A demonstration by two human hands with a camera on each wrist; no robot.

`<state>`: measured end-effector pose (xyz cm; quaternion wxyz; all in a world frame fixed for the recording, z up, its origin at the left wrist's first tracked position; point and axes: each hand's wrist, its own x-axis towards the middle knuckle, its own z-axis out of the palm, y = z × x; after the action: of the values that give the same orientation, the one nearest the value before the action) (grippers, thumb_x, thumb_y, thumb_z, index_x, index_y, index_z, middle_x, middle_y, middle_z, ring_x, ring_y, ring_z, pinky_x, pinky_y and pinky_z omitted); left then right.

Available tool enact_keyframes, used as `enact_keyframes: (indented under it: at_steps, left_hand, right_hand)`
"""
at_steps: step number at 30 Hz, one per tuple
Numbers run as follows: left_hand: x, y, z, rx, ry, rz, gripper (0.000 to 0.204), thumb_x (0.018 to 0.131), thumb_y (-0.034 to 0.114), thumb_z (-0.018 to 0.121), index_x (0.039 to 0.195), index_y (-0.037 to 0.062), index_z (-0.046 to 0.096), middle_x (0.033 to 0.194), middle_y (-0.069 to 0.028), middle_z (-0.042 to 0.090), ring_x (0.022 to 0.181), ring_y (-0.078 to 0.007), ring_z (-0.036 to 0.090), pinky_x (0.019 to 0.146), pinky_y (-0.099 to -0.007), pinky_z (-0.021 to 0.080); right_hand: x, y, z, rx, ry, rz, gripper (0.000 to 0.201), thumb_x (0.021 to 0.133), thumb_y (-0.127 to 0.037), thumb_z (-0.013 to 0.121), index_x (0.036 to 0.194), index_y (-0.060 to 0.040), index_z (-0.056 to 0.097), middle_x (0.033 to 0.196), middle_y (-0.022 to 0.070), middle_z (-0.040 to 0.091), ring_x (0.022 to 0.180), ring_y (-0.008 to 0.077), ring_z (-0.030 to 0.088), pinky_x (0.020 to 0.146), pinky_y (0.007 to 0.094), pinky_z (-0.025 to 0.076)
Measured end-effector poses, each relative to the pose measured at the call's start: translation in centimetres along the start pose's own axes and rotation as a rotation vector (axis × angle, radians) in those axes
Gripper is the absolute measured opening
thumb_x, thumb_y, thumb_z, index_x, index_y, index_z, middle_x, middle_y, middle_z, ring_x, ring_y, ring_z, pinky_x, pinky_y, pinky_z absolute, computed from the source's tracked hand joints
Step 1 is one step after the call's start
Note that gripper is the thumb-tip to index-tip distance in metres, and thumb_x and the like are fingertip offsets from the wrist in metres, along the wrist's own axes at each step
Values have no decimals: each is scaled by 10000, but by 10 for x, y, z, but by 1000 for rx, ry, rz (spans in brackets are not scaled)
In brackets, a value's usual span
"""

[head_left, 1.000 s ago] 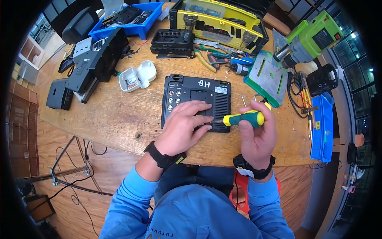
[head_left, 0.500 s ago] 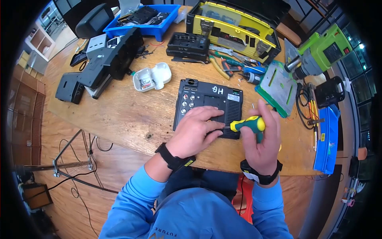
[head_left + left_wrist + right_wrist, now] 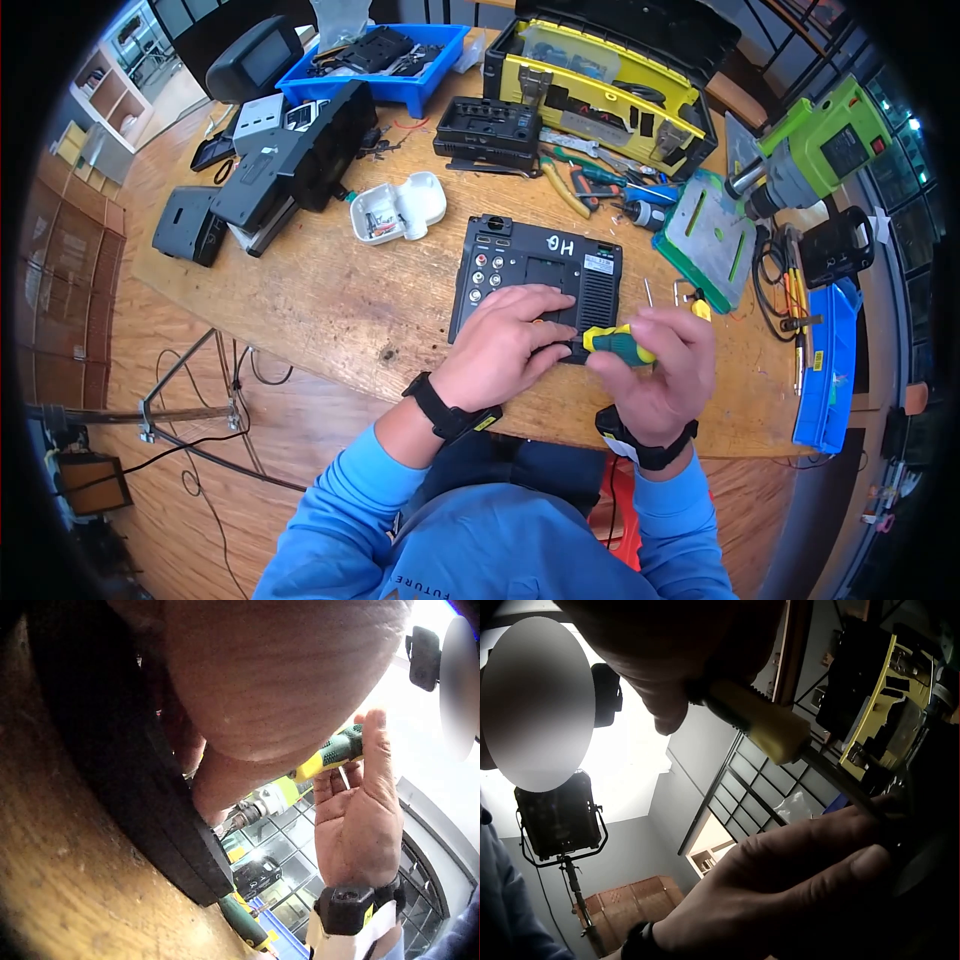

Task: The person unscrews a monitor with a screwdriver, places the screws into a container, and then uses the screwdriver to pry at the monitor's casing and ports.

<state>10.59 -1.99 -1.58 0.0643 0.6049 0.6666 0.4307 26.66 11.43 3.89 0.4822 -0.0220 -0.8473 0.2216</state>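
Observation:
A black electronic unit (image 3: pixel 600 297) with a vented strip, round sockets and the white letters HQ lies flat on the wooden table. My left hand (image 3: pixel 500 345) rests on it, fingers stretched across the casing. My right hand (image 3: pixel 665 385) grips a green-and-yellow screwdriver (image 3: pixel 622 345) by the handle. In the right wrist view the metal shaft (image 3: pixel 844 781) slants down to the left thumb and forefinger, where the dark surroundings hide the tip. From the left wrist the unit's side edge (image 3: pixel 176 802) shows, with the screwdriver handle (image 3: pixel 337 754) beyond the left hand.
An open white case (image 3: pixel 400 208) with small parts sits behind the unit. Pliers and other tools lie before a yellow-and-black toolbox (image 3: pixel 590 100). On the right are a green drill stand (image 3: pixel 710 235) and a blue tray (image 3: pixel 832 370); dark housings (image 3: pixel 290 165) stand at left.
The head view has shifted, moving the table scene right and down. My right fingers and thumb have changed position around the screwdriver handle, while the left hand stays on the unit.

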Motion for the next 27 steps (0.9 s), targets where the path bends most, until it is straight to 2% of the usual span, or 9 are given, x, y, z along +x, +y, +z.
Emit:
enact_keyframes:
  at_steps: [4,10,12,18,22,24,27]
  left_hand:
    - [0,-1,1,-2,-4,10,231,856,164,849,1072,89,822,1351,-95,715,1317,-319,631,1097,-460,478]
    - [1,-1,0,8,-21,7,234,853,152,851,1073,81,813,1346,-105,713,1314,-322,633,1092,-459,479]
    - [1,-1,0,8,-28,4,244,851,158,856,1077,80,807,1322,-108,715,1310,-325,634,1090,-463,479]
    - [2,1,-1,11,-31,-20,223,855,173,839,1064,98,820,1329,-80,723,1302,-306,636,1112,-450,474]
    - [2,0,1,4,-25,-23,223,854,170,839,1063,96,818,1329,-79,723,1299,-306,637,1111,-450,475]
    - [2,0,0,0,-16,-18,217,855,170,839,1057,94,816,1329,-78,723,1298,-306,638,1111,-449,475]
    - [2,-1,0,-16,-19,6,283,857,156,846,1118,66,782,1286,-106,713,1275,-336,643,1083,-471,478]
  right_hand:
    - [3,-2,-2,-25,-15,61,424,841,-150,930,1203,-41,736,1154,145,712,953,249,709,790,326,603]
    - [6,-1,-4,66,-98,90,436,859,-73,892,1258,-28,722,1176,169,719,1014,294,727,836,366,606]
    - [6,-1,-4,171,-147,76,439,884,-12,829,1303,-26,700,1201,190,717,1056,321,727,883,387,600]
    - [9,-1,0,185,-172,131,419,908,-13,756,1322,-43,696,1241,193,697,1054,317,722,907,391,595]
    - [10,-3,1,141,-159,61,391,902,-37,795,1285,-51,719,1258,170,685,1048,302,713,889,389,590]
    - [6,-1,-1,-10,-105,-20,371,893,-48,824,1255,-55,742,1272,153,675,1048,294,703,867,385,583]
    - [8,-1,-3,-14,-103,35,390,889,-55,835,1268,-40,743,1253,158,682,1054,304,699,850,392,580]
